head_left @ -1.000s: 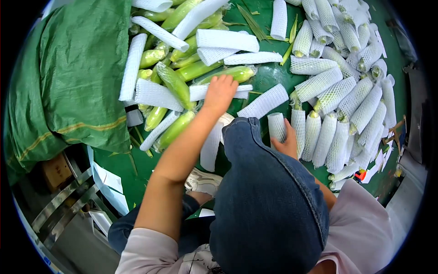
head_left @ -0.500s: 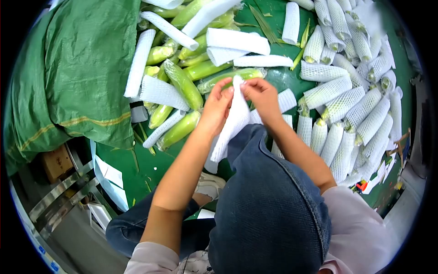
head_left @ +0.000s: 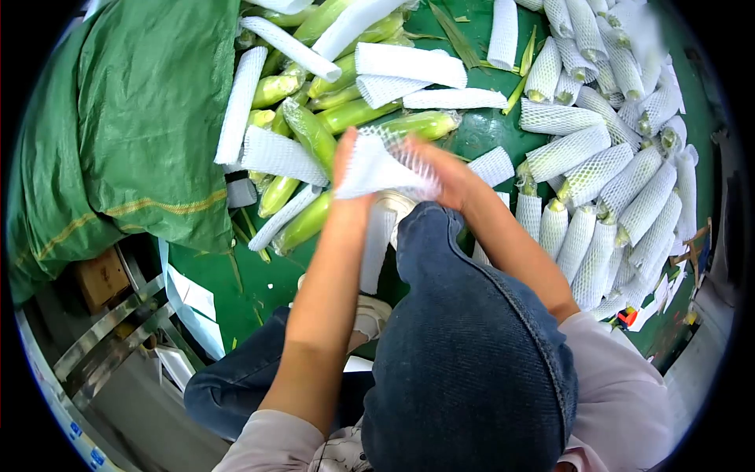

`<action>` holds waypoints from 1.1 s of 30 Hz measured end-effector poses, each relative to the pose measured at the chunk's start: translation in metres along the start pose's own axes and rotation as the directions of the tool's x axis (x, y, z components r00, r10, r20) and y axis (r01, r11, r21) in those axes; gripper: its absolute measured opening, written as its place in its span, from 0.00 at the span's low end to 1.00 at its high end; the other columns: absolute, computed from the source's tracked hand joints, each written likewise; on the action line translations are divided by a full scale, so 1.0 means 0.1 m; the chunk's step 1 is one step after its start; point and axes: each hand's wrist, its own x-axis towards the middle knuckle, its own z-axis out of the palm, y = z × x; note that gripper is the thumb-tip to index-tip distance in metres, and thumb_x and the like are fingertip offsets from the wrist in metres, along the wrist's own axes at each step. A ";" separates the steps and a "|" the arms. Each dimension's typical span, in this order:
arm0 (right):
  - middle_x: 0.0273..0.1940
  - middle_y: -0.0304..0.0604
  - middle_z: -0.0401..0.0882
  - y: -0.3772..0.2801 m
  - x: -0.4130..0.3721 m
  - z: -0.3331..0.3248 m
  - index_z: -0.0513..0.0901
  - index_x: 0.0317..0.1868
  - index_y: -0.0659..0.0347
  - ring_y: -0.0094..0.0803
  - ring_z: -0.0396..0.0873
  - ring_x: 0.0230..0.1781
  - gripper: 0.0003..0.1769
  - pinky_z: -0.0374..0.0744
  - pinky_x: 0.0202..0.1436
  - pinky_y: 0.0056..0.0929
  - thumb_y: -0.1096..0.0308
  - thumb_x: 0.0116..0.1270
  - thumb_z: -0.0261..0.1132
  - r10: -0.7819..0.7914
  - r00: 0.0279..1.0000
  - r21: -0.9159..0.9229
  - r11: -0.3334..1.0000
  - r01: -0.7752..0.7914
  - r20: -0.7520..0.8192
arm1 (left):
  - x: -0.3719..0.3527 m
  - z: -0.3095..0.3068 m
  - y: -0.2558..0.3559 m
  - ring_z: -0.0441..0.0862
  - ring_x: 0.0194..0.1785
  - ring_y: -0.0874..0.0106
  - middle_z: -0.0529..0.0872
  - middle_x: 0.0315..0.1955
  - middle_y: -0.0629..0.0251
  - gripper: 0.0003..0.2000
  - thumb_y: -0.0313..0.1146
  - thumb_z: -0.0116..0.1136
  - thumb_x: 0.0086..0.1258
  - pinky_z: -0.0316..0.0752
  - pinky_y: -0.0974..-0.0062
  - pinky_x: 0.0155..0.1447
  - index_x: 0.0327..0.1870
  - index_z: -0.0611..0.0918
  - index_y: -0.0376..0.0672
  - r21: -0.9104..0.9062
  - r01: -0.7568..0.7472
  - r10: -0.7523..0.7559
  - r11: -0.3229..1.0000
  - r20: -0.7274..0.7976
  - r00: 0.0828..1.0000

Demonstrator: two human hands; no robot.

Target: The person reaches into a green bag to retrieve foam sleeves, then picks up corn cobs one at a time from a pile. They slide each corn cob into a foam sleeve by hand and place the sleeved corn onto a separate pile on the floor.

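Note:
A white foam net sleeve (head_left: pixel 368 169) is stretched wide between my two hands, its mesh spread and smeared by motion on the right side. My left hand (head_left: pixel 344 157) grips its left edge, and my right hand (head_left: pixel 447 171) holds the opposite edge with blurred fingers. Just beyond them lies a pile of green corn ears (head_left: pixel 314 138) in clear plastic film. Loose foam net sleeves (head_left: pixel 410 64) are scattered over that corn. Another flat sleeve (head_left: pixel 376 248) hangs or lies below my hands.
Many corn ears in foam nets (head_left: pixel 582 173) are heaped on the right of the green surface (head_left: pixel 484 130). A green woven sack (head_left: pixel 149 118) bulges at the left. Husk leaves (head_left: pixel 454 35) lie at the back. A metal frame (head_left: pixel 110 330) stands lower left.
The foam net sleeve, bunched and narrow before, is now pulled open sideways. My left hand has shifted left, and the hands are farther apart.

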 end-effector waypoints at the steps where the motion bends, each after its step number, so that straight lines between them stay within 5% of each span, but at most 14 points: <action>1: 0.42 0.46 0.86 0.13 0.21 -0.40 0.82 0.48 0.63 0.37 0.84 0.41 0.17 0.81 0.47 0.35 0.58 0.66 0.66 -0.178 0.983 -0.534 0.828 0.172 0.042 | -0.08 0.24 0.10 0.82 0.46 0.67 0.84 0.39 0.60 0.09 0.35 0.56 0.72 0.80 0.65 0.50 0.46 0.77 0.42 0.173 -0.037 0.047 0.984 -0.056 0.997; 2: 0.39 0.46 0.87 0.26 0.41 -0.86 0.84 0.46 0.63 0.36 0.85 0.40 0.15 0.81 0.46 0.34 0.61 0.65 0.66 -0.296 0.941 -0.887 0.372 0.274 0.167 | -0.19 0.49 0.18 0.82 0.42 0.68 0.84 0.37 0.60 0.07 0.34 0.58 0.70 0.81 0.67 0.45 0.44 0.77 0.42 0.344 -0.065 0.106 0.937 -0.103 0.989; 3: 0.35 0.47 0.87 0.27 0.39 -1.10 0.85 0.43 0.63 0.33 0.84 0.36 0.11 0.80 0.42 0.33 0.66 0.62 0.67 -0.706 0.591 -0.888 -0.118 0.445 0.391 | -0.23 0.48 0.19 0.79 0.34 0.71 0.83 0.35 0.62 0.14 0.33 0.61 0.68 0.78 0.70 0.39 0.52 0.77 0.43 0.485 0.022 0.034 0.874 -0.106 0.994; 4: 0.35 0.49 0.86 0.14 0.37 -1.07 0.85 0.44 0.64 0.35 0.84 0.34 0.13 0.80 0.41 0.34 0.67 0.61 0.67 -0.692 0.693 -0.866 0.457 0.203 -0.203 | -0.31 0.51 0.10 0.80 0.33 0.70 0.83 0.35 0.61 0.18 0.32 0.62 0.67 0.78 0.70 0.38 0.56 0.75 0.42 0.643 0.055 0.050 0.764 -0.145 0.988; 5: 0.35 0.52 0.86 0.01 0.47 -1.17 0.84 0.46 0.63 0.40 0.83 0.32 0.15 0.80 0.41 0.34 0.66 0.60 0.67 -0.803 0.557 -0.743 0.503 0.442 -0.212 | -0.41 0.56 -0.04 0.81 0.32 0.70 0.83 0.35 0.60 0.22 0.31 0.63 0.66 0.79 0.71 0.37 0.61 0.73 0.42 0.777 0.092 0.077 0.623 -0.178 0.981; 9: 0.37 0.58 0.84 -0.08 0.78 -1.12 0.81 0.50 0.63 0.53 0.83 0.40 0.21 0.77 0.47 0.45 0.56 0.65 0.60 -0.902 0.410 -0.965 0.214 0.152 -0.135 | 0.17 -0.10 -0.39 0.79 0.38 0.70 0.81 0.44 0.58 0.33 0.36 0.58 0.70 0.78 0.71 0.37 0.75 0.59 0.52 0.927 0.065 0.520 0.369 -0.264 0.812; 14: 0.37 0.59 0.84 -0.49 0.37 -0.34 0.83 0.46 0.67 0.45 0.83 0.37 0.18 0.77 0.42 0.37 0.60 0.67 0.59 -0.777 0.625 -0.923 0.292 0.249 -0.077 | 0.03 0.43 -0.45 0.79 0.53 0.64 0.77 0.57 0.55 0.28 0.42 0.56 0.72 0.80 0.61 0.49 0.71 0.63 0.55 0.565 0.031 0.382 0.824 -0.596 0.706; 16: 0.37 0.55 0.85 -0.41 0.09 -0.06 0.83 0.46 0.68 0.36 0.82 0.33 0.14 0.78 0.39 0.31 0.66 0.67 0.59 -0.787 0.606 -0.861 0.223 0.457 0.117 | -0.01 0.27 -0.30 0.77 0.61 0.58 0.75 0.62 0.56 0.26 0.51 0.47 0.75 0.73 0.52 0.64 0.67 0.68 0.46 0.323 -0.036 0.140 0.946 -0.306 0.942; 18: 0.37 0.53 0.85 -0.26 -0.12 0.10 0.83 0.46 0.68 0.33 0.81 0.32 0.13 0.78 0.39 0.31 0.69 0.67 0.59 -0.784 0.549 -0.766 0.154 0.624 0.289 | -0.12 0.35 -0.29 0.77 0.61 0.59 0.78 0.60 0.55 0.25 0.51 0.45 0.74 0.72 0.53 0.66 0.63 0.73 0.42 -0.003 -0.099 0.098 0.995 -0.080 0.992; 24: 0.31 0.43 0.84 0.34 -0.04 -0.50 0.83 0.44 0.68 0.25 0.79 0.32 0.10 0.77 0.40 0.26 0.70 0.66 0.62 -0.750 0.651 -0.823 0.438 0.361 -0.114 | -0.41 0.48 -0.56 0.79 0.58 0.60 0.81 0.55 0.57 0.22 0.48 0.46 0.73 0.74 0.59 0.64 0.58 0.77 0.44 -0.062 0.022 -0.028 0.998 -0.100 0.995; 25: 0.41 0.48 0.84 0.38 -0.15 -0.52 0.80 0.53 0.67 0.31 0.81 0.41 0.20 0.77 0.48 0.30 0.60 0.67 0.65 -0.749 0.646 -0.816 0.462 0.348 -0.148 | -0.38 0.39 -0.68 0.80 0.56 0.61 0.82 0.53 0.58 0.21 0.48 0.46 0.72 0.76 0.59 0.63 0.56 0.78 0.44 -0.004 -0.002 0.001 1.000 -0.071 0.998; 28: 0.56 0.54 0.78 0.11 -0.63 -0.35 0.66 0.69 0.65 0.41 0.78 0.53 0.42 0.74 0.60 0.38 0.46 0.63 0.68 -0.885 0.161 -0.860 -0.359 0.362 0.437 | -0.45 0.68 -0.80 0.81 0.53 0.63 0.83 0.51 0.58 0.18 0.45 0.45 0.74 0.79 0.59 0.58 0.54 0.79 0.43 0.067 0.091 -0.082 0.994 -0.133 0.988; 31: 0.66 0.58 0.68 0.13 -0.78 -0.47 0.47 0.77 0.64 0.49 0.72 0.62 0.61 0.67 0.68 0.45 0.36 0.57 0.69 -0.842 0.349 -0.638 0.008 0.770 0.411 | -0.56 0.99 -0.95 0.82 0.52 0.65 0.83 0.52 0.58 0.18 0.42 0.44 0.77 0.80 0.62 0.54 0.55 0.79 0.40 0.159 0.332 -0.306 0.930 -0.170 0.937; 33: 0.65 0.58 0.69 0.15 -0.95 -0.63 0.46 0.77 0.63 0.49 0.71 0.64 0.66 0.66 0.68 0.46 0.34 0.52 0.72 -0.787 0.332 -0.639 -0.101 0.762 0.520 | -0.58 0.95 -1.13 0.82 0.51 0.66 0.83 0.51 0.59 0.19 0.43 0.44 0.77 0.79 0.66 0.54 0.57 0.78 0.39 0.373 0.444 -0.452 0.814 -0.073 0.889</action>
